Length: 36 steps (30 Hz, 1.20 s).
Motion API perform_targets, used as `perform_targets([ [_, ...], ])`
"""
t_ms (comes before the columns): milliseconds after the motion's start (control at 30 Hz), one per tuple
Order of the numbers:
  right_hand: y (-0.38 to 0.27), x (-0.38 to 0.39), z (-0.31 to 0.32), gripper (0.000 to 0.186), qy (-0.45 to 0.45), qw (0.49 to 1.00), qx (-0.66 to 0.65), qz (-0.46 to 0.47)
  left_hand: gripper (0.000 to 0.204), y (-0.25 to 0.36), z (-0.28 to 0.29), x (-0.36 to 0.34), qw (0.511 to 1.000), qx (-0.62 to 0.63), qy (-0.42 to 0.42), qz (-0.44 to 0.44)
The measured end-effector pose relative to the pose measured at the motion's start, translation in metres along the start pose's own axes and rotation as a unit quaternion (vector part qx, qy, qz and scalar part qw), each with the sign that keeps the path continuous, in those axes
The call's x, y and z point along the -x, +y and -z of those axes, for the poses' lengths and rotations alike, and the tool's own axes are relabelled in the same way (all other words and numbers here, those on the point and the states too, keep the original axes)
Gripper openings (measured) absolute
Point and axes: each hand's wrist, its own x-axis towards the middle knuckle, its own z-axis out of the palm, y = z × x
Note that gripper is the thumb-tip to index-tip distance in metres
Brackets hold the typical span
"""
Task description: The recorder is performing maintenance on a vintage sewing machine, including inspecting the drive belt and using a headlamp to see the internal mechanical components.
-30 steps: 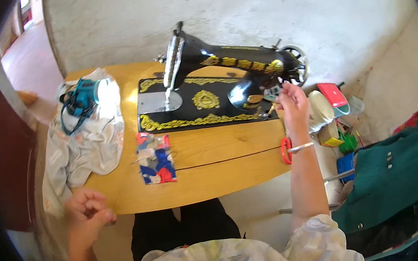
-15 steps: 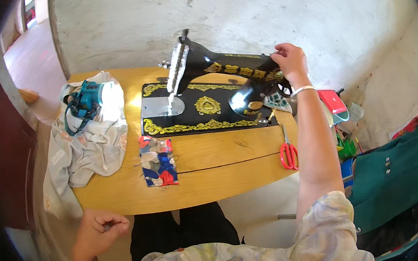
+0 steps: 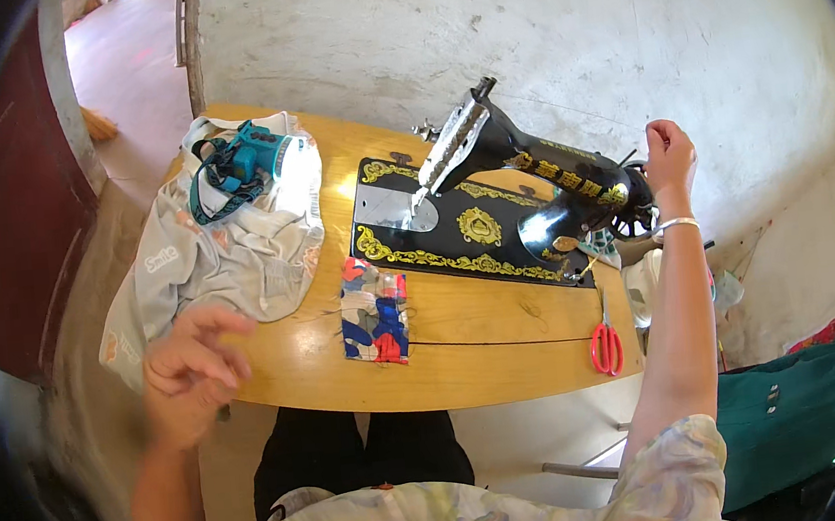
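A black sewing machine (image 3: 561, 181) with gold decoration stands on a wooden table. My right hand (image 3: 669, 161) is raised beside the handwheel (image 3: 633, 205) at its right end, fingers pinched together; whatever they hold is too small to make out. Over the table's near left edge hovers my left hand (image 3: 196, 362), blurred by motion, its fingers apart and nothing visible in them. A patterned patch of cloth (image 3: 374, 312) in red, blue and grey lies in front of the machine's bed (image 3: 480, 226). Red-handled scissors (image 3: 606, 348) rest near the table's right end.
Pale printed fabric (image 3: 228, 279) drapes off the table's (image 3: 489, 374) left side, with a teal headlamp-like device and strap (image 3: 252, 156) on top. A folded checked cloth sits behind the machine's base. Green fabric (image 3: 794, 415) hangs at the right; a wall (image 3: 366, 34) stands behind.
The view has swung left, shifting the table rightward in the picture. My right hand has come off the machine's top and now pinches beside the handwheel. My left hand has risen and its fingers have spread.
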Motion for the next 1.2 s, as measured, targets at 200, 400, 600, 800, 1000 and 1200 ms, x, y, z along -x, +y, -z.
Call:
perform_targets([
  [200,-0.015,-0.019,0.020,0.012,0.010,0.969,0.161,0.186,0.016,0.012,-0.011,-0.032,0.981,0.177,0.052,-0.063],
  [400,-0.021,-0.048,0.059,0.012,-0.065,0.943,0.136,0.296,0.016,0.014,0.006,-0.094,0.958,0.275,-0.071,-0.037],
  [600,-0.010,-0.087,0.110,0.010,0.054,0.928,0.234,0.286,0.008,-0.005,-0.023,-0.120,0.999,0.026,0.039,0.021],
  [800,-0.009,-0.063,0.109,0.009,0.048,0.950,0.178,0.250,0.003,-0.025,-0.016,-0.119,0.967,-0.252,-0.002,0.035],
  [1000,-0.054,-0.034,0.075,0.008,0.008,0.952,0.053,0.302,0.001,-0.003,0.051,-0.093,0.979,-0.091,0.173,0.051],
  [1200,-0.063,-0.042,0.056,0.010,0.019,0.946,0.052,0.320,0.004,0.006,0.082,-0.059,0.976,-0.129,0.028,0.176],
])
